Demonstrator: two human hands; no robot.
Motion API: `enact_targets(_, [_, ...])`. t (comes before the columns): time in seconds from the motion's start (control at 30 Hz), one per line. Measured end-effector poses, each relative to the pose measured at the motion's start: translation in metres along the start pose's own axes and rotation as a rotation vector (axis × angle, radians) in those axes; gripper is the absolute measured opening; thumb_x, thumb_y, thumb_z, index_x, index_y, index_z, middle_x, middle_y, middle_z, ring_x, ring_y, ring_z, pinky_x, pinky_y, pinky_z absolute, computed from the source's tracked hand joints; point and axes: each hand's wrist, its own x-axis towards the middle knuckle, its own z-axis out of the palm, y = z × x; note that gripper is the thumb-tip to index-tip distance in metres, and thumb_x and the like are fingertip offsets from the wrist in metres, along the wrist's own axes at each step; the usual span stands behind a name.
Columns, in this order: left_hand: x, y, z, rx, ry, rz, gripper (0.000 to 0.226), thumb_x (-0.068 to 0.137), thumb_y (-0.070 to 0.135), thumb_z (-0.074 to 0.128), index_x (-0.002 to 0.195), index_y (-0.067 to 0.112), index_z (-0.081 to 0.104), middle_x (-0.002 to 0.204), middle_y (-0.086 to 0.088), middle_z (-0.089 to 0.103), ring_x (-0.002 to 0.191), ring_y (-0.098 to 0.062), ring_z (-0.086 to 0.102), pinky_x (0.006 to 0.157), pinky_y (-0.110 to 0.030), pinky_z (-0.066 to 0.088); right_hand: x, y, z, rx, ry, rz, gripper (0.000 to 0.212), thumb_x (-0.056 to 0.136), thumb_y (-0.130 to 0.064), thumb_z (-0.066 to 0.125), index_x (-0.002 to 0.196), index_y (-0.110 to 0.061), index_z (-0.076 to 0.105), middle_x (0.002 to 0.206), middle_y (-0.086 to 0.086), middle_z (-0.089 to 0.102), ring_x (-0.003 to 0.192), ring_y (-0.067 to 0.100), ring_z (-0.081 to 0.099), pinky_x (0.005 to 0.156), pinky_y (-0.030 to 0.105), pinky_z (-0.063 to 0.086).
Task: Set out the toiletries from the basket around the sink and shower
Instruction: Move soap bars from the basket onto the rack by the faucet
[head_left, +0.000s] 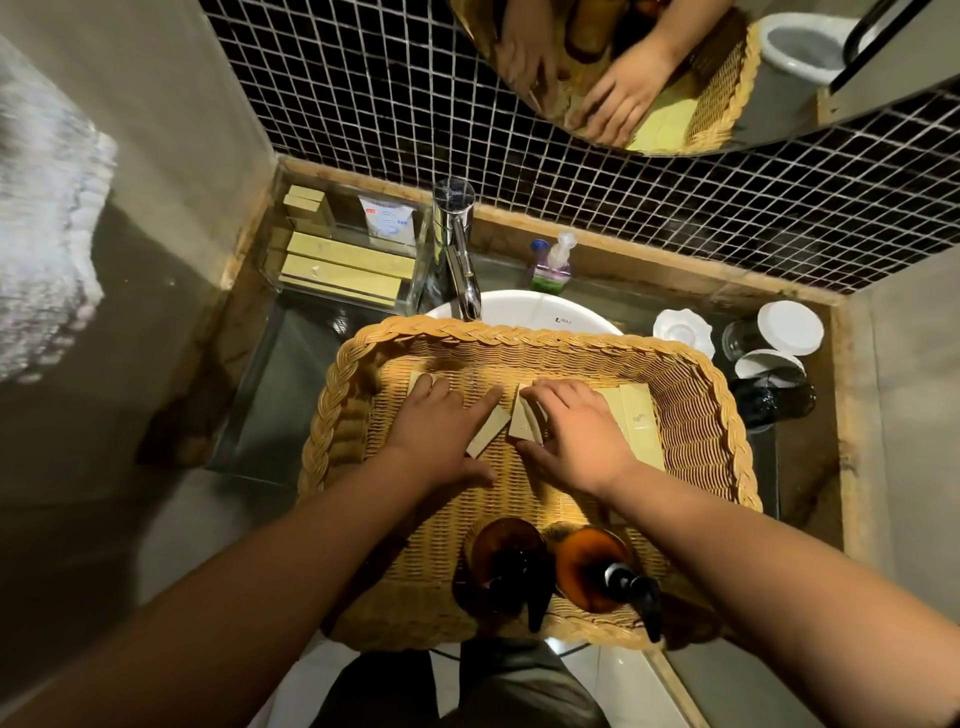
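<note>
Both hands (571, 431) spread flat on boxes (524, 423).

The surface (291, 364) is occupied by a clear tray (421, 270), soap bottle (553, 262), cups (779, 338) and the basin (524, 309).

Basket (696, 395) on sink (524, 309); boxes (636, 421) inside at far end, pump bottles (587, 566) near; tray (415, 280) behind-left.
</note>
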Motion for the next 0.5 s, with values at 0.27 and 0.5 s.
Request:
enact_targets(0.27, [0.0003, -0.0008, -0.0104, 0.102, 0.067, 0.035, 0.087, 0.078, 0.063, 0.067, 0.144, 0.015, 0.037, 0.144, -0.008, 0.045, 0.136, -0.029, 0.036, 0.116, -0.051, 0.013, 0.0020, 0.0057, -0.0033, -0.042, -0.053, 0.038, 0.099, 0.076, -0.075, 0.058, 0.155, -0.023, 0.028, 0.159, 0.000, 0.031, 0.147, 0.028, 0.017, 0.119, 0.047, 0.017])
enact_targets(0.5, [-0.0027, -0.0033, -0.0032, 0.065, 0.130, -0.052, 0.096, 0.072, 0.081, 0.057, 0.140, 0.015, 0.041, 0.144, -0.010, 0.041, 0.135, -0.030, 0.034, 0.118, -0.051, 0.015, 0.0028, 0.0032, -0.0042, -0.007, -0.023, 0.035, 0.086, 0.072, -0.074, 0.064, 0.143, -0.031, 0.041, 0.141, 0.000, 0.043, 0.135, 0.024, 0.029, 0.110, 0.045, 0.027])
